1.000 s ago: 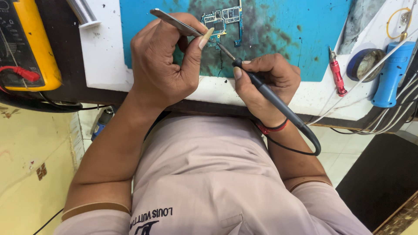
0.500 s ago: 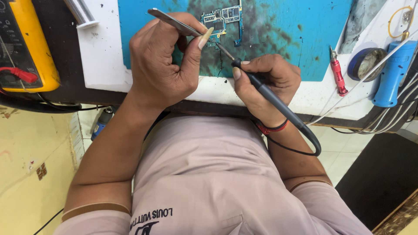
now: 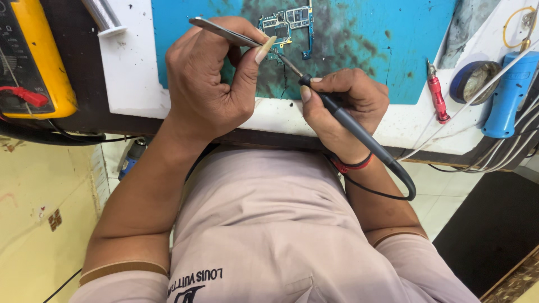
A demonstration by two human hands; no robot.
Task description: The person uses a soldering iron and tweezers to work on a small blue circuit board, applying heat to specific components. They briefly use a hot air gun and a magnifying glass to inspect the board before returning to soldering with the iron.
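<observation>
1. Near the front edge of the blue mat [image 3: 365, 45], a small circuit board [image 3: 286, 25] lying flat, green with dark chips, toward the mat's middle.
2. Left hand [image 3: 208, 84] curled tight around metal tweezers [image 3: 224, 32], pinched between thumb and forefinger, tips hidden behind the thumb just beside the board.
3. Right hand [image 3: 348, 106] closed in a pen grip on a dark soldering iron [image 3: 348, 120], its thin tip touching the board's lower edge (exact contact spot too small to tell); black cord looping back under the wrist.
4. Right of the mat, on the white bench [image 3: 135, 73]: a red screwdriver [image 3: 437, 95], a roll of dark tape [image 3: 474, 78], a blue tool handle [image 3: 508, 92] with cables.
5. At the bench's far left corner, a yellow multimeter [image 3: 33, 56] with a red plug, well apart from both hands.
6. Below the bench edge, beige shirt and forearms.
</observation>
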